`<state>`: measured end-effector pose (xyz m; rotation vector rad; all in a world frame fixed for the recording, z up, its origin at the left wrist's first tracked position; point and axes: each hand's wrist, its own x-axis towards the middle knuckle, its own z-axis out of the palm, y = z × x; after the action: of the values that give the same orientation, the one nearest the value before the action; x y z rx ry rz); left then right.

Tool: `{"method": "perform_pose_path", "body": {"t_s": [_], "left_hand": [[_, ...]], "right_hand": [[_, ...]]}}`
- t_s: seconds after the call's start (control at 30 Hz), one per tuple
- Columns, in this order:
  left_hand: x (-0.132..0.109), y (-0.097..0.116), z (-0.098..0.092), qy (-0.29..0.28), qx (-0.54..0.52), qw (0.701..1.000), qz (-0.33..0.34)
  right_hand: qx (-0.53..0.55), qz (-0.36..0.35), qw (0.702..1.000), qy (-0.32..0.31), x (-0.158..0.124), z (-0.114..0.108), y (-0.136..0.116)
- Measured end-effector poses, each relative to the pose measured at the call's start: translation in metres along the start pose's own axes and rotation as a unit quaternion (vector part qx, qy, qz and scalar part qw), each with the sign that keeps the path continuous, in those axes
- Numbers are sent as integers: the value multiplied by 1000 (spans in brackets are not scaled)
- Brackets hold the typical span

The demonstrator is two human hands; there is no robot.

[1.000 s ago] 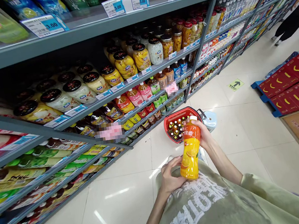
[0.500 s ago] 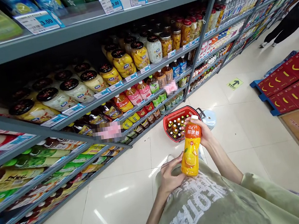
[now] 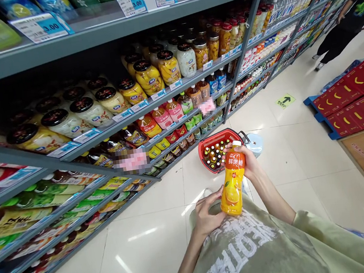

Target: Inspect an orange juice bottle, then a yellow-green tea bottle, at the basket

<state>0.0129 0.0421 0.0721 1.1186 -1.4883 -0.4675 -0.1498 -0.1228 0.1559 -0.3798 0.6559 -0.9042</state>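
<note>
Juice btl point(image 3: 232, 182) is clasped near cap by R hand point(image 3: 249, 164), base cupped by L hand point(image 3: 207, 216). Label check is judged in hand; next move needs one steady grip.

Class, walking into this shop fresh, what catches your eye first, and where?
The orange juice bottle at lower centre, right hand near its cap, left hand at its base. Behind it a red basket of bottles stands on the floor; fruit jars line a shelf at left.
</note>
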Motion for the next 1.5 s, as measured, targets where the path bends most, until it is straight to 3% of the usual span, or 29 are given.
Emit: {"method": "perform_pose_path", "body": {"t_s": [1.5], "left_hand": [[-1,-9,-5,3,9,1000,-17]], "right_hand": [[-6,10,1000,22,7,6,2]]}}
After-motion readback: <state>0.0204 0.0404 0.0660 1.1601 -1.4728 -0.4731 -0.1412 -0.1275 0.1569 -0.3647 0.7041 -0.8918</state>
